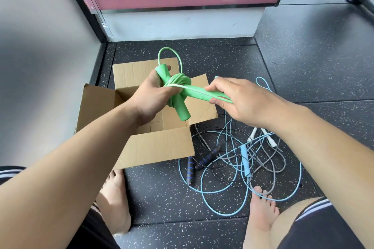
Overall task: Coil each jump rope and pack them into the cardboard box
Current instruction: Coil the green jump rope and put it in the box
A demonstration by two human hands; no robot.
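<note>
A green jump rope (179, 84) is bundled in coils around its own handle above the open cardboard box (159, 145). My left hand (150, 95) grips that handle and the coils. My right hand (236, 99) holds the rope's second green handle (200, 93), which points toward the bundle. One green loop sticks up past my left hand. A tangle of uncoiled ropes lies on the floor right of the box: a light blue rope (244, 159), a black rope with blue-striped handles (206, 157) and a grey rope with white handles (269, 141).
The box stands on dark speckled rubber flooring (162, 194) with its flaps (95, 103) folded out. A pink panel on a white base (182, 20) rises behind it. My bare feet (114, 202) rest at the near side, one beside the box and one by the ropes.
</note>
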